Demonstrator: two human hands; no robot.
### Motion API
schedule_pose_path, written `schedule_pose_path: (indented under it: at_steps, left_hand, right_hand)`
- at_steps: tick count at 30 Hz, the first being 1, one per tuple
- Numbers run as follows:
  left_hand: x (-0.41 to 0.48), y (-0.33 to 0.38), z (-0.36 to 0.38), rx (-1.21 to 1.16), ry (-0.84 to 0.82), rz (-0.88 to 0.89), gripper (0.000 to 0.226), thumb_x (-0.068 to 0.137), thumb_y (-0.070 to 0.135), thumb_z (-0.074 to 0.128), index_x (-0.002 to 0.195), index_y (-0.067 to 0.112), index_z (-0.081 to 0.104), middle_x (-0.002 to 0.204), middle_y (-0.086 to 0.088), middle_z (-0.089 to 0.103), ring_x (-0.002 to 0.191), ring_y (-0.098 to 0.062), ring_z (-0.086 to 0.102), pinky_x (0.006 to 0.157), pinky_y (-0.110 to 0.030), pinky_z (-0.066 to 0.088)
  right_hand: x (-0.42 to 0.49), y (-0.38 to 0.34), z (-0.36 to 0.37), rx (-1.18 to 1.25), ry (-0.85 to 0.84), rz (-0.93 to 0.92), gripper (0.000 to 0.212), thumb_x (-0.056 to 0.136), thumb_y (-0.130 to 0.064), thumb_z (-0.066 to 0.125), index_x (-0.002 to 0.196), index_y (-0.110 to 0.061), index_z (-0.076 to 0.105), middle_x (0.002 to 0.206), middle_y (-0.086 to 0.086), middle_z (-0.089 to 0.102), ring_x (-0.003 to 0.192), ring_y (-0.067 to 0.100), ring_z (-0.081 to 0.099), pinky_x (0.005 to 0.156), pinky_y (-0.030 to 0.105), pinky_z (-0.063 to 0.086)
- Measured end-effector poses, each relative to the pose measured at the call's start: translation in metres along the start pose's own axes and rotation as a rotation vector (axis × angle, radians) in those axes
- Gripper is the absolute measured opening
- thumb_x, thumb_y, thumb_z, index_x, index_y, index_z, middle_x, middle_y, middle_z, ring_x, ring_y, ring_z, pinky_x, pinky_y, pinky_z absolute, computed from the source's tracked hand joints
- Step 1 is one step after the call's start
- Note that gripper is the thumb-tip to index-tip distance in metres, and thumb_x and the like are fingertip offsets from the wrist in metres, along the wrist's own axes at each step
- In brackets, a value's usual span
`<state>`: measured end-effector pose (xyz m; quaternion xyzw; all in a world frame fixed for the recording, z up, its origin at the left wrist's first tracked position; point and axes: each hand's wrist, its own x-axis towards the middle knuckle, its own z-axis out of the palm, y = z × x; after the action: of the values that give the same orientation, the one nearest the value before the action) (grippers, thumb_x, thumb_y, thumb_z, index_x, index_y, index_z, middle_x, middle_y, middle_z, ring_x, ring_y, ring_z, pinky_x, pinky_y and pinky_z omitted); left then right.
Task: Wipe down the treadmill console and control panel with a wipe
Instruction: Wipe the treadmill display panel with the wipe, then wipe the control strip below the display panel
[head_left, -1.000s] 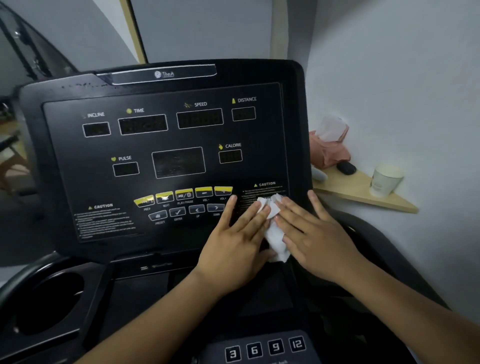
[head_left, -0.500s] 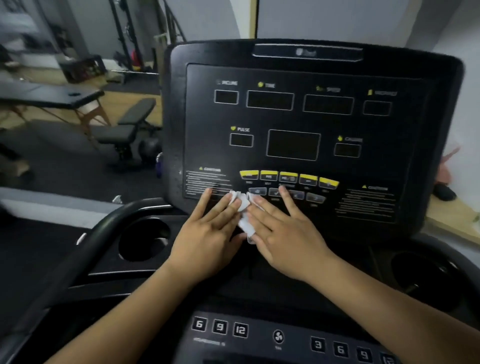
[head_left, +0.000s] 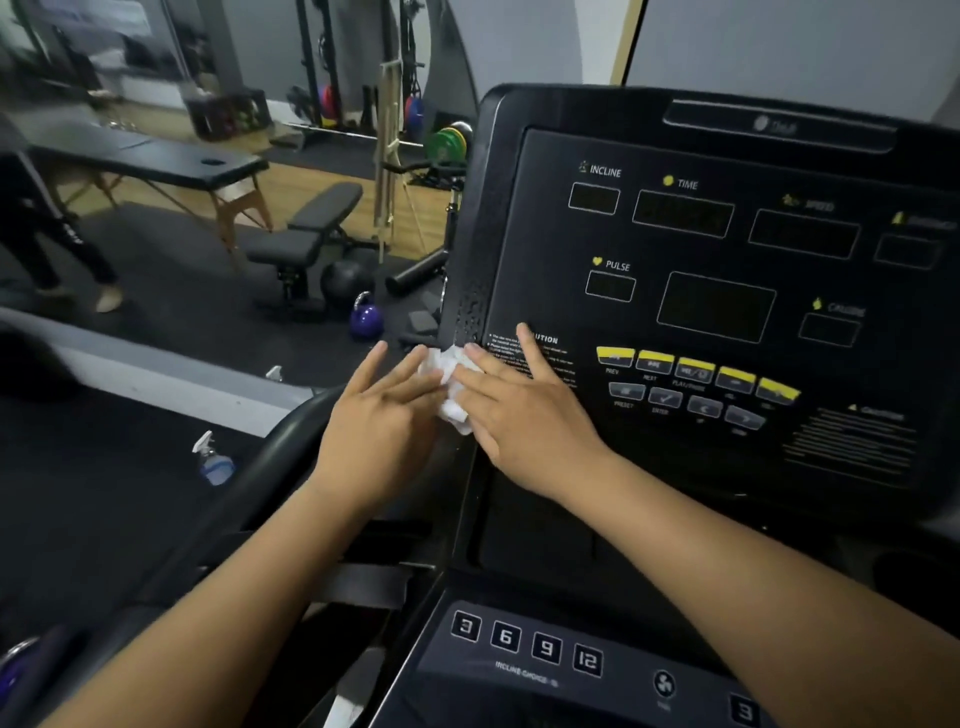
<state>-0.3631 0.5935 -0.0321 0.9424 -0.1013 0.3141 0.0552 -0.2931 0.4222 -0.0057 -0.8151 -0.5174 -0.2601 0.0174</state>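
2 flat hands, the left hand (head_left: 379, 431) and right hand (head_left: 524, 415), fingers straight and spread, press the crumpled wipe (head_left: 449, 379) at the console's (head_left: 727, 291) lower-left edge; nothing pinches it, so 1 push outward could drop it.

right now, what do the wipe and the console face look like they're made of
Wipe: white, crumpled and soft-folded, likely thin paper or nonwoven tissue. Console face: smooth black plastic, slightly glossy with printed white labels; possibly a film overlay. Yellow buttons: flat, probably membrane plastic.
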Motion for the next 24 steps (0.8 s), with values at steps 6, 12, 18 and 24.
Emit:
schedule_pose_path:
  at_steps: [6, 12, 18, 24]
  left_hand:
    - [0.012, 0.039, -0.042, -0.813, -0.044, -0.406, 0.018, 0.084, 0.025, 0.074, 0.071, 0.014, 0.068, 0.061, 0.009, 0.066, 0.052, 0.0, 0.057, 0.05, -0.019, 0.044]
    - [0.033, 0.076, -0.048, -1.414, -0.104, -0.767, 0.037, 0.094, 0.022, 0.06, 0.066, 0.002, 0.048, 0.043, 0.006, 0.041, 0.033, -0.001, 0.034, 0.035, -0.012, 0.027]
    - [0.036, 0.081, -0.041, -1.646, -0.191, -0.723, 0.023, 0.072, 0.023, 0.077, 0.074, 0.012, 0.056, 0.075, -0.01, 0.062, 0.064, -0.018, 0.06, 0.056, -0.026, 0.049]
    - [0.036, 0.094, -0.047, -1.557, -0.292, -0.652, 0.031, 0.069, 0.015, 0.078, 0.095, 0.006, 0.064, 0.086, -0.017, 0.065, 0.071, -0.024, 0.062, 0.06, -0.027, 0.052]
  right_hand:
    - [-0.019, 0.001, -0.06, 1.01, 0.065, 0.667, 0.018, 0.093, -0.013, 0.057, 0.105, -0.019, 0.069, 0.09, -0.005, 0.073, 0.082, 0.007, 0.065, 0.075, 0.019, 0.048]
    - [-0.044, 0.009, -0.082, 1.654, 0.013, 0.912, 0.031, 0.092, -0.032, 0.056, 0.111, -0.01, 0.066, 0.102, 0.016, 0.072, 0.089, 0.027, 0.069, 0.078, 0.041, 0.056]
    - [-0.063, 0.006, -0.08, 1.505, 0.104, 0.953, 0.019, 0.092, -0.006, 0.06, 0.11, -0.007, 0.066, 0.102, 0.013, 0.073, 0.098, 0.028, 0.069, 0.089, 0.049, 0.054]
    - [-0.065, 0.002, -0.089, 1.525, 0.125, 1.036, 0.033, 0.095, -0.034, 0.057, 0.094, -0.003, 0.068, 0.094, 0.018, 0.073, 0.088, 0.033, 0.07, 0.083, 0.049, 0.055]
